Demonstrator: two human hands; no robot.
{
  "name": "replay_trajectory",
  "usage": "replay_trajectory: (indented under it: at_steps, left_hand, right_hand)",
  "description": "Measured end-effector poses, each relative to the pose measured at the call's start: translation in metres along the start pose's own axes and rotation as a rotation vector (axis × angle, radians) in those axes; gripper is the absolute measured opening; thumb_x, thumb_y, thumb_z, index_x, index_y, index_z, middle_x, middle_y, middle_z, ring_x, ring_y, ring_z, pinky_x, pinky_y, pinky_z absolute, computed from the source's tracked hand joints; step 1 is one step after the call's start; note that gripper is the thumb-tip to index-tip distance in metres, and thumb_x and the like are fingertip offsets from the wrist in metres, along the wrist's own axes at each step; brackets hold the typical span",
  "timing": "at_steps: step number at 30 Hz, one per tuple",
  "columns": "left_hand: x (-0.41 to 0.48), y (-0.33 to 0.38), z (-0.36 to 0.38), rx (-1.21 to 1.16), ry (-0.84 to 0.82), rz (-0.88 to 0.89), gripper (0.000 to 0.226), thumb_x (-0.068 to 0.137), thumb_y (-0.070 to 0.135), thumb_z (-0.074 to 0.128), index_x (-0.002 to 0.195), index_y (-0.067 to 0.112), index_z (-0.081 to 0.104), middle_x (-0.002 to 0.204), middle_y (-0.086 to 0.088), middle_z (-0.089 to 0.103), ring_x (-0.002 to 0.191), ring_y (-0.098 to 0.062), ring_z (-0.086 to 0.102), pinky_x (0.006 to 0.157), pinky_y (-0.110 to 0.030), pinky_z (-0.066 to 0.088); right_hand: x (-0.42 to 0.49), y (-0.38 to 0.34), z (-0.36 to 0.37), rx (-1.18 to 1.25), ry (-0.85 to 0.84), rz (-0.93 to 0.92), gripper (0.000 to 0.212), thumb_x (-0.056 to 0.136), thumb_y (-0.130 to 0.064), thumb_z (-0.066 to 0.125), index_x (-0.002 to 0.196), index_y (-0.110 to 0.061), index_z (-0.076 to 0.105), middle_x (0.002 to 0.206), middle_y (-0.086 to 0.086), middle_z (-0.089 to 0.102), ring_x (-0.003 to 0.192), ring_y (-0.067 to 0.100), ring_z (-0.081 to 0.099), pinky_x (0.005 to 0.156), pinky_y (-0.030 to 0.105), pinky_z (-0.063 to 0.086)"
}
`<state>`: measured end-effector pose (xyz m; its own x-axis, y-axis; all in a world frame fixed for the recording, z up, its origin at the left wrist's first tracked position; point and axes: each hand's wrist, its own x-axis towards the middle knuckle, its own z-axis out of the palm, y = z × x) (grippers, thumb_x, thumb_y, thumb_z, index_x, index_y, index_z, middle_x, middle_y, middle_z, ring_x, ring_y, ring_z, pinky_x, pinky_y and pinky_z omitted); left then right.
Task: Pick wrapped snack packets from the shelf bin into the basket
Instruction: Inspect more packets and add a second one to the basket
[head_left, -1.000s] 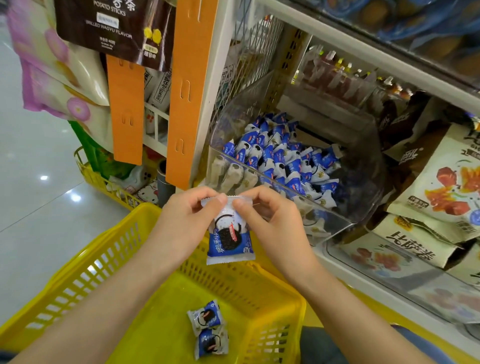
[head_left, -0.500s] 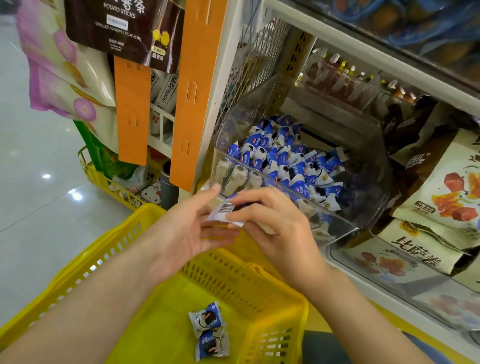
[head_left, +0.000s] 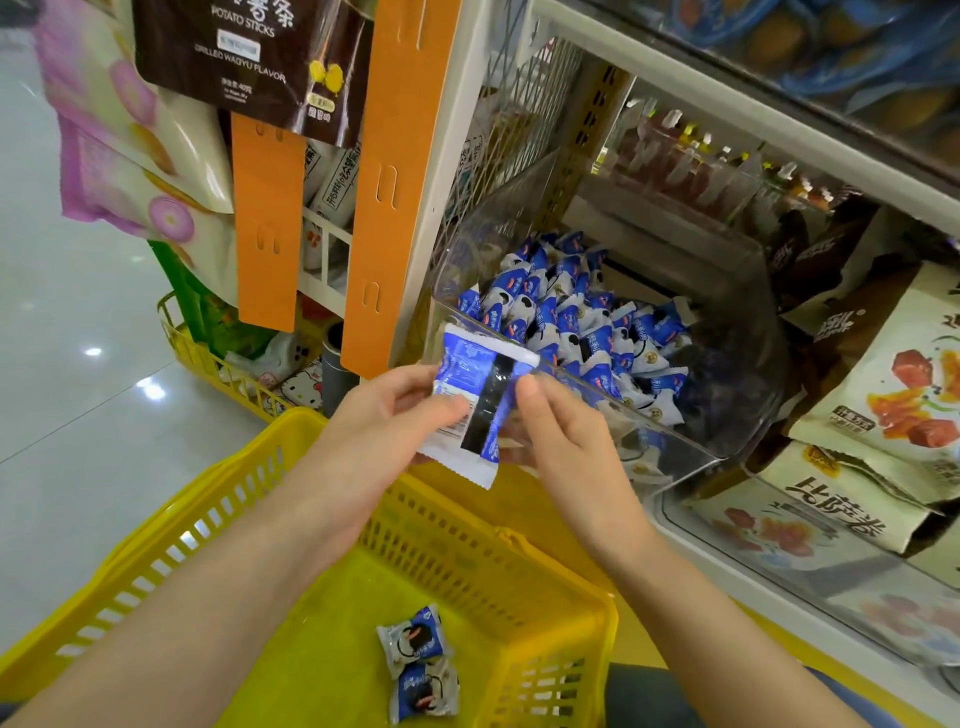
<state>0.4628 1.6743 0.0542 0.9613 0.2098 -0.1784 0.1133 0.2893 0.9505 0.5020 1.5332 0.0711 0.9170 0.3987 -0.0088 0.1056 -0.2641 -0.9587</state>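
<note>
A yellow basket (head_left: 182, 530) stands below a clear shelf bin (head_left: 675, 434) heaped with blue-and-white snack packets (head_left: 571, 322), near a dark bag (head_left: 249, 57) reading "POTATO STICKS, GRILLED WAGYU FLAVOR". The left hand (head_left: 384, 431) and right hand (head_left: 566, 436) pinch one held packet (head_left: 478, 400) by its sides above the basket's far rim. Two dropped packets (head_left: 418, 660) lie inside the basket.

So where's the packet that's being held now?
Head view, centre: the packet is pinched between the left hand and right hand, above the far rim of the yellow basket, in front of the clear bin.
</note>
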Motion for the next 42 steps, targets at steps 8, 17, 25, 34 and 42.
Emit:
replay_trajectory:
  at_steps: [8, 17, 25, 34, 42]
  left_hand:
    - [-0.007, -0.015, 0.006, 0.585, 0.118, 0.436, 0.034, 0.082, 0.032, 0.060, 0.111, 0.037, 0.044, 0.103, 0.023, 0.053, 0.099, 0.012, 0.049, 0.072, 0.000, 0.039]
    - [-0.007, -0.017, -0.001, 0.701, 0.048, 0.501, 0.027, 0.089, 0.031, 0.047, 0.116, 0.036, 0.046, 0.102, 0.020, 0.058, 0.093, 0.013, 0.055, 0.072, -0.005, 0.046]
    - [-0.007, -0.018, 0.002, 0.645, 0.124, 0.481, 0.019, 0.096, 0.017, 0.041, 0.098, 0.035, 0.044, 0.089, 0.022, 0.061, 0.083, 0.012, 0.057, 0.065, -0.003, 0.042]
    - [-0.006, 0.001, 0.006, 0.191, 0.001, 0.179, 0.031, 0.095, 0.033, 0.040, 0.082, 0.039, 0.068, 0.080, 0.015, 0.070, 0.072, 0.004, 0.063, 0.063, -0.011, 0.048]
    - [0.007, 0.019, 0.005, 0.189, -0.198, 0.213, 0.042, 0.064, 0.053, 0.058, 0.102, 0.035, 0.061, 0.098, 0.016, 0.069, 0.092, 0.003, 0.063, 0.076, -0.012, 0.048]
  right_hand:
    - [-0.002, 0.003, 0.007, 0.018, 0.023, -0.023, 0.012, 0.091, -0.015, 0.054, 0.079, -0.014, 0.056, 0.084, 0.011, 0.067, 0.073, 0.016, 0.065, 0.062, 0.031, 0.058]
    - [-0.001, 0.010, 0.007, -0.076, 0.011, -0.117, 0.014, 0.090, -0.019, 0.057, 0.076, -0.021, 0.055, 0.082, 0.012, 0.065, 0.079, 0.029, 0.064, 0.059, 0.031, 0.058]
    - [0.002, 0.004, 0.009, -0.005, -0.044, -0.022, 0.005, 0.091, -0.021, 0.055, 0.088, -0.023, 0.058, 0.089, 0.002, 0.067, 0.080, 0.013, 0.065, 0.067, 0.031, 0.058]
    - [0.000, -0.009, 0.005, 0.214, 0.012, 0.104, 0.035, 0.084, -0.014, 0.062, 0.116, -0.015, 0.047, 0.107, 0.006, 0.064, 0.072, 0.001, 0.066, 0.058, 0.015, 0.051]
    - [0.003, -0.027, 0.001, 0.001, 0.157, -0.166, 0.027, 0.078, -0.026, 0.063, 0.103, -0.029, 0.055, 0.090, -0.005, 0.067, 0.075, 0.007, 0.067, 0.056, 0.017, 0.053]
